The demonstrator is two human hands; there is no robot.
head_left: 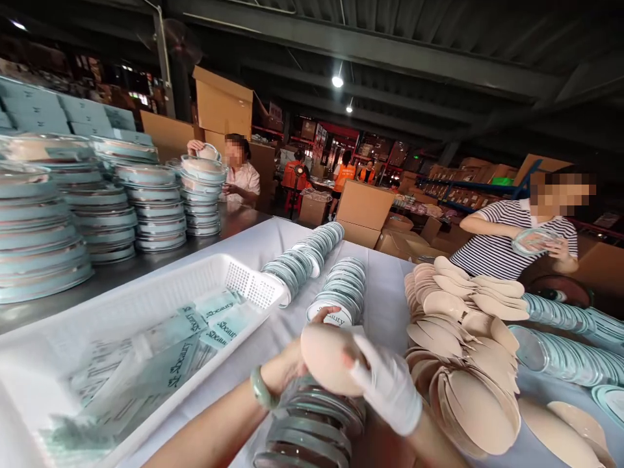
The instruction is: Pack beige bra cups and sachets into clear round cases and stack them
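One tan pad [326, 361] is held up in front, over the white table [387, 286], between the two hands. Its right edge is gripped by the right hand [387, 389], which is covered by a white glove. The pad is touched from behind by the left hand [294, 359], which is bare; most of that hand is hidden, so how its grip is closed cannot be told. A green bangle [264, 389] is worn on the left wrist.

Just under the hands, a row of clear round cases [305, 432] is seen. Past the hands, more round blue cases [344, 289] are lined up on their sides. To the left, blue packets [182, 364] are held in a white basket [253, 286]. To the right, many tan pads [463, 351] are piled up, with blue cases [568, 354] set in rows near them.

Farther left, tall stacks of round cases [156, 208] are set on a dark table [244, 224]. At the right, a clear case [529, 240] is held by a person [492, 237] in a striped top. Cardboard boxes [363, 211] are seen behind.
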